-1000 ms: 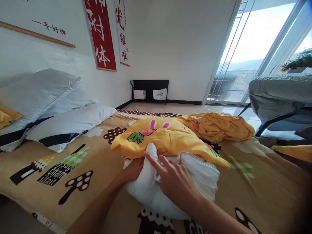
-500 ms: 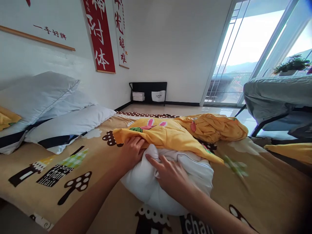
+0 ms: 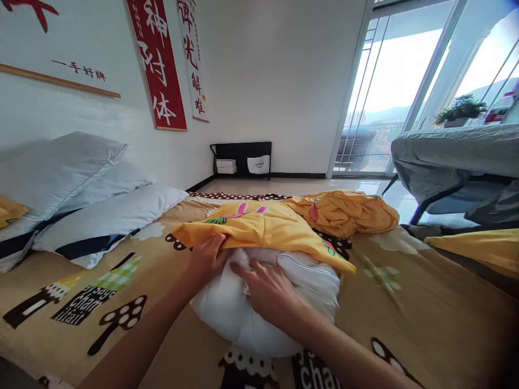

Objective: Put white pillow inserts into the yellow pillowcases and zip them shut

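A white pillow (image 3: 227, 319) lies on the bed, its far end tucked under a yellow pillowcase (image 3: 275, 229) printed with pink rabbit ears and green leaves. My left hand (image 3: 207, 258) is closed on the near left edge of the pillowcase, fingertips over the cloth. My right hand (image 3: 270, 286) presses into the pillow's top and grips its fabric, index finger pointing toward the left hand. How far the pillow reaches inside the case is hidden.
White pillows with dark bands (image 3: 109, 216) lie at the left. A crumpled yellow cloth (image 3: 352, 213) is behind on the right. The patterned tan bedsheet (image 3: 373, 308) spreads beneath. Beyond stand a low black rack (image 3: 241, 148) and a grey-covered table (image 3: 450, 146).
My left hand has drawn its fingers up onto the pillowcase edge and lifted it a little. My right hand stays on the pillow. The whole view has shifted slightly.
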Action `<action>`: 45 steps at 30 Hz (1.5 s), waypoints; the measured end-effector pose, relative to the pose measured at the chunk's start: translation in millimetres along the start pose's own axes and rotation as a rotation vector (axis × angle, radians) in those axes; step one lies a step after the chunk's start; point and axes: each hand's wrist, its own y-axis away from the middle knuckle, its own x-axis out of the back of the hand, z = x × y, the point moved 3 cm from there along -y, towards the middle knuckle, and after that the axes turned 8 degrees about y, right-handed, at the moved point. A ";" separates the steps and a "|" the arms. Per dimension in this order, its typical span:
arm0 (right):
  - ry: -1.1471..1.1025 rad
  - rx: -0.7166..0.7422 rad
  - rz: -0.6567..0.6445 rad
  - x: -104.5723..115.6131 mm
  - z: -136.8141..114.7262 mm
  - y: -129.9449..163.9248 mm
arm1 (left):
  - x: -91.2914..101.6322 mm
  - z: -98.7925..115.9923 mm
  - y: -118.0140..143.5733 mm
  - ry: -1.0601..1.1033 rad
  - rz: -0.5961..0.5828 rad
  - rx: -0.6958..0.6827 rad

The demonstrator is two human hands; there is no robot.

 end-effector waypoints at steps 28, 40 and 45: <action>0.163 -0.315 0.148 4.1 51.4 2.7 | -32.3 -23.8 55.9 0.145 0.146 0.183; 0.086 -0.424 0.175 -0.1 60.8 -5.2 | -53.1 -8.9 25.3 0.236 0.830 0.666; 0.048 -0.417 0.208 -1.0 64.0 -5.6 | -50.9 -11.9 35.1 0.276 0.655 0.602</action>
